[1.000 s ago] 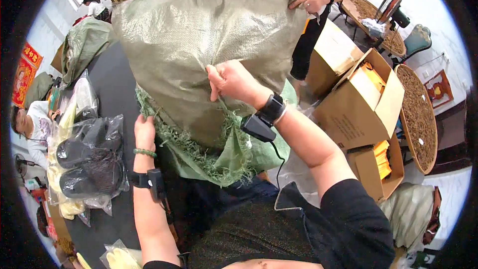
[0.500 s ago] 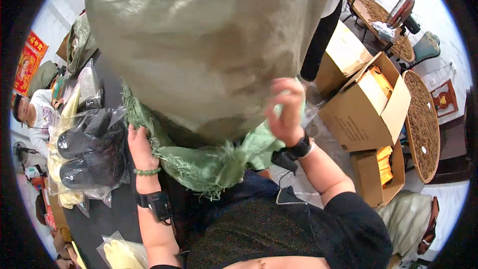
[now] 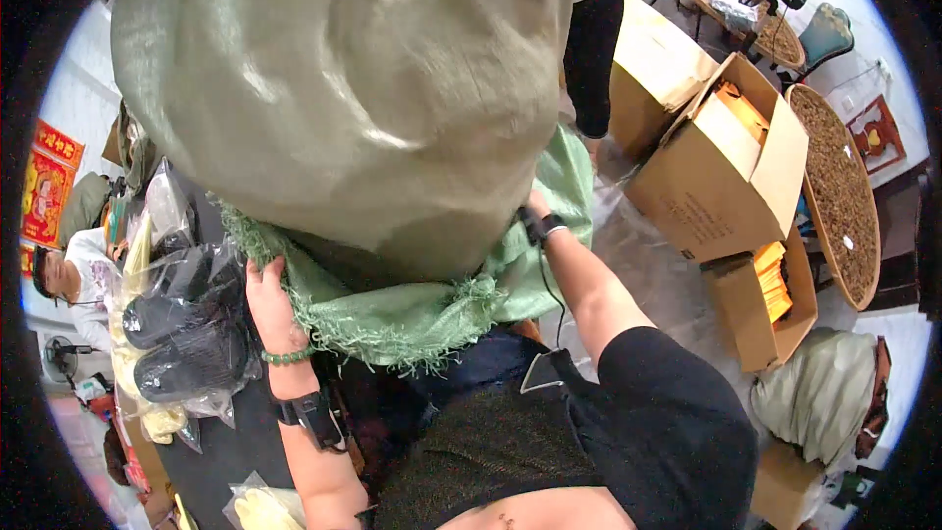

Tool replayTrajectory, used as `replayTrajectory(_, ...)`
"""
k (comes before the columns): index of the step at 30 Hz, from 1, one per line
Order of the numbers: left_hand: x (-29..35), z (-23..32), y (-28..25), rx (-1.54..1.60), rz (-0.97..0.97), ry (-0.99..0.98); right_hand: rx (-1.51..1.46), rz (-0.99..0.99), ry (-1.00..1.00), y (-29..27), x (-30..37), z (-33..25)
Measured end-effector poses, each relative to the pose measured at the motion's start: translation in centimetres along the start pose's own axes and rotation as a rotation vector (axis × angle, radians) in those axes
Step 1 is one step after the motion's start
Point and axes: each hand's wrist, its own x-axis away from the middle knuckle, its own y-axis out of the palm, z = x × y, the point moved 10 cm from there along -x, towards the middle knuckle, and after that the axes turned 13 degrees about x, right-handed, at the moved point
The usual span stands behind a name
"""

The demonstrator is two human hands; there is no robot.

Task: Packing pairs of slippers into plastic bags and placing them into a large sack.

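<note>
A large, bulging grey-green woven sack [image 3: 363, 88] fills the upper middle, its lower part inside the frayed mouth of a light green woven sack [image 3: 412, 319]. At the left side of that mouth my left hand [image 3: 270, 309] is closed on the frayed edge, its fingers partly hidden by the fringe. My right hand [image 3: 537, 208] is at the right side, against the bulging sack and beside the green cloth; its fingers are hidden. Each wrist wears a black strapped device, and a green bead bracelet is on the left one.
Bagged black slippers [image 3: 191, 339] and pale yellow gloves [image 3: 265, 508] lie on the dark table [image 3: 235, 442] to the left. At the right stand open cardboard boxes [image 3: 702, 177] with orange packets and round trays [image 3: 842, 201]. One person [image 3: 86, 270] is far left; another's dark-clad leg [image 3: 594, 64] stands behind the sack.
My right hand has gone from raised and blurred, fingers apart, to down behind the sack's right side. The bulging sack has shifted left in view. My left hand stays at the frayed edge.
</note>
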Motion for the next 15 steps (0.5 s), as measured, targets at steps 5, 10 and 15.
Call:
replayTrajectory(5, 1.5, -0.2, 2.5, -0.032, -0.05, -0.021, -0.46, -0.036, 0.292, 5.0, 3.0, 6.7)
replayTrajectory(10, 1.8, -1.4, 1.4, 0.078, -0.04, -0.108, -0.548, -0.141, 0.508, 9.8, 7.5, 9.0)
replayTrajectory(15, 1.7, -1.5, 3.7, 0.08, -0.107, -0.091, -0.598, -0.217, 0.727, 14.7, 10.2, 8.3)
